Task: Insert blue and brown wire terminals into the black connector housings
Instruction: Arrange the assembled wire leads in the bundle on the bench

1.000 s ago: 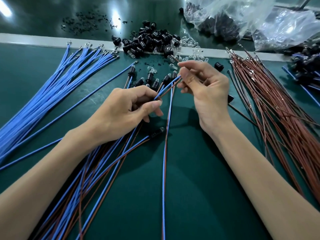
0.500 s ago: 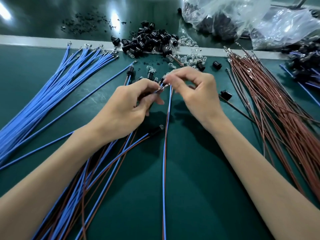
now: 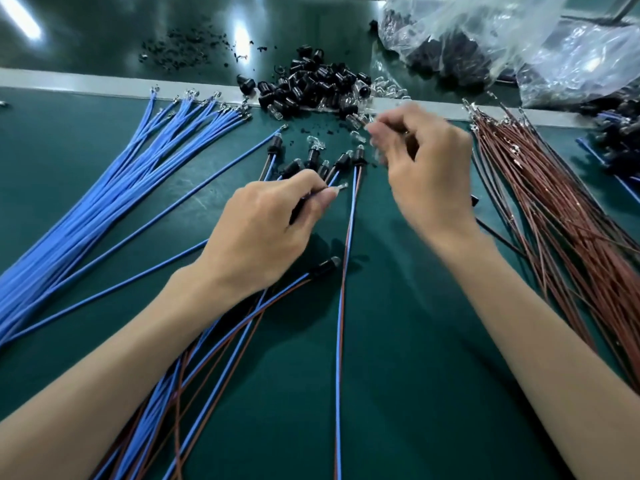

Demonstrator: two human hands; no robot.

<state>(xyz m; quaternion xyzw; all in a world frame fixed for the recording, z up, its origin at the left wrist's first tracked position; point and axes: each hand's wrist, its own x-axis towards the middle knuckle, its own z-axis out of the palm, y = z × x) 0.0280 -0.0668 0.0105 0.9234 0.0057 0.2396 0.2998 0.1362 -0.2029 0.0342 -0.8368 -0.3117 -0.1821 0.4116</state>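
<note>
Pinching a wire end [image 3: 341, 187] at the centre of the frame, we had our left grip [image 3: 266, 220] closed on it. Our right grip [image 3: 426, 168], blurred, was curled near the black housings [image 3: 311, 88] at upper centre of the counter [image 3: 415, 375]; whether it held one we could not tell. Next, we judged, a housing must meet the terminal squarely.

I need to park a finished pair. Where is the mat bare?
Bare mat lies between the blue-brown pair and the right forearm, and left of the blue wire bundle below the grey strip. Crowded: the housing pile, the assemblies ahead of the left hand pinching a wire, the brown wire bundle.
</note>
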